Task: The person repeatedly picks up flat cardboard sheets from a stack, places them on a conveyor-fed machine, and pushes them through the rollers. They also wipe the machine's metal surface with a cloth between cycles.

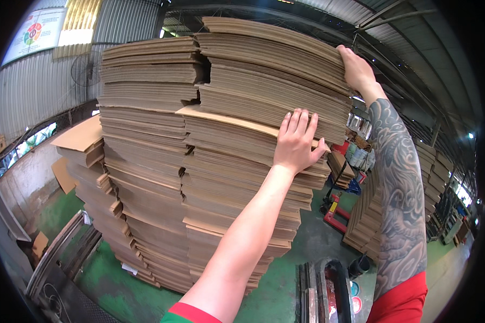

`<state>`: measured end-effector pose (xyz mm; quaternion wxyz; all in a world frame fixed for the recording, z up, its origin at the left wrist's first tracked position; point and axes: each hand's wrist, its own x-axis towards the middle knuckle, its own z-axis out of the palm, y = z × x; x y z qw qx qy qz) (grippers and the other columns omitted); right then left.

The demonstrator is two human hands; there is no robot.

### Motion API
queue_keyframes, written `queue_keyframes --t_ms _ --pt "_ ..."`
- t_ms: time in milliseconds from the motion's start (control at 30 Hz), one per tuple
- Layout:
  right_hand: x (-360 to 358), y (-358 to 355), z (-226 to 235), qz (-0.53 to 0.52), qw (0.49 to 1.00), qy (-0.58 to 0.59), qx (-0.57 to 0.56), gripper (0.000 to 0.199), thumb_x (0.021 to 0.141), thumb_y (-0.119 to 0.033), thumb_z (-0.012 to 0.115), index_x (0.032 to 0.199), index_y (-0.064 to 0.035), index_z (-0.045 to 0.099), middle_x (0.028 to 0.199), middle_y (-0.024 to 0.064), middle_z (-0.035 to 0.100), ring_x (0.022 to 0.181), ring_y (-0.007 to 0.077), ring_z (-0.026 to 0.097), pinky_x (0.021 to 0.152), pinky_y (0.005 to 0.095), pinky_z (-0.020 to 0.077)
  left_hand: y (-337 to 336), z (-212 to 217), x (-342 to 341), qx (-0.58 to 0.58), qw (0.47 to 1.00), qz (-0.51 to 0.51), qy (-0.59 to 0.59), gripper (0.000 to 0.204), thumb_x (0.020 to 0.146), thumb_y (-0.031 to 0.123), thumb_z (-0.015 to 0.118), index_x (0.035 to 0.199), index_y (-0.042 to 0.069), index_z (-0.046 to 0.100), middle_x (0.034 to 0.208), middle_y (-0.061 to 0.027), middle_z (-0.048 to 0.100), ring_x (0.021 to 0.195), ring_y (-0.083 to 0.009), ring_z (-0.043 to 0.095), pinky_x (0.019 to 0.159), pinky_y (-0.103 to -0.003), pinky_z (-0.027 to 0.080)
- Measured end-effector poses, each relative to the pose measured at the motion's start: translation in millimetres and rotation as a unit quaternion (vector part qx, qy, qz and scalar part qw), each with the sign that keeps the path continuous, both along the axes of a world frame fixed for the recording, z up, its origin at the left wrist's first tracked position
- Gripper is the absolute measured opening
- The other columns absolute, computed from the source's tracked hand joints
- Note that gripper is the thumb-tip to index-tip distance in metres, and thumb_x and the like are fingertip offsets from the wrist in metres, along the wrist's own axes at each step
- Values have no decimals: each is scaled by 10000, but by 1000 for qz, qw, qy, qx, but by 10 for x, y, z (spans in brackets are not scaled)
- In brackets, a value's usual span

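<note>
Left hand [296, 141] laid flat, fingers spread wide, palm pressed against the side of the tall stack of flattened cardboard sheets [237, 156], just under a sheet that juts out from the pile; gripping nothing, only bracing. Right hand [355, 69] up at the top right corner of the same stack, fingers hooked over the uppermost sheets, tattooed forearm running down toward the lower edge of the view; closed on the top bundle, by the look of it, though the fingertips lie hidden behind the edge.

Stack standing directly ahead on the green floor [118, 285], rising above head height, in two leaning columns side by side, with the upper layers shifted out of line.

Best handled, most likely, by keeping the flat palm firm on the side while the upper hand draws the top sheets level, slowly, so that the leaning layers below do not slide. Worth watching the jutting sheet under the palm.

Further cardboard piles [81, 148] to the left, lower and stepped. A red pallet jack [337, 210] on the floor beyond the stack's right edge, more stacks [366, 226] behind it. Corrugated metal wall and roof overhead, a fan [83, 70] mounted at upper left.
</note>
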<state>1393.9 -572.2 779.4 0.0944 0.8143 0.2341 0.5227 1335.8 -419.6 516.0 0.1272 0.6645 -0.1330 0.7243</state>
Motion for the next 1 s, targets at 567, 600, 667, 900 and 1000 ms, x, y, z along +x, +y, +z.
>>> queue_keyframes --t_ms 567,600,667,900,1000 --pt "-1782 -436 850 -22 983 -102 -151 547 874 -124 805 1356 -86 548 1248 167 718 1209 390 675 985 508 551 -20 -3 -77 1 999 21 30 594 918 422 641 1416 98 642 1423 -159 609 1359 -353 557 1170 -516 427" --pt "-1981 -497 895 -30 980 -111 -161 519 878 -117 800 1338 -71 565 1245 167 719 1207 387 677 981 501 554 -24 -4 -93 3 999 18 33 602 920 430 638 1418 92 637 1428 -163 604 1365 -352 551 1173 -517 420" --pt "-2409 -618 978 -25 976 -110 -188 569 884 -134 776 1374 -77 493 1257 192 697 1210 419 655 990 542 536 -26 10 -122 8 999 13 34 617 925 446 631 1422 79 626 1437 -173 594 1376 -351 541 1181 -520 405" --pt "-4175 -1194 1160 -98 971 -122 -179 530 834 -345 852 1189 -74 566 1032 229 718 1011 467 700 835 536 561 -63 19 -225 9 998 16 52 617 943 453 636 1451 103 623 1457 -157 574 1386 -365 522 1152 -541 407" --pt "-5018 -1353 1083 -132 966 -141 -170 512 875 -364 847 1216 -92 578 1077 224 722 1041 423 715 854 503 569 -54 -2 -304 23 993 3 114 701 964 508 629 1531 104 545 1511 -172 540 1461 -367 458 1205 -540 357"
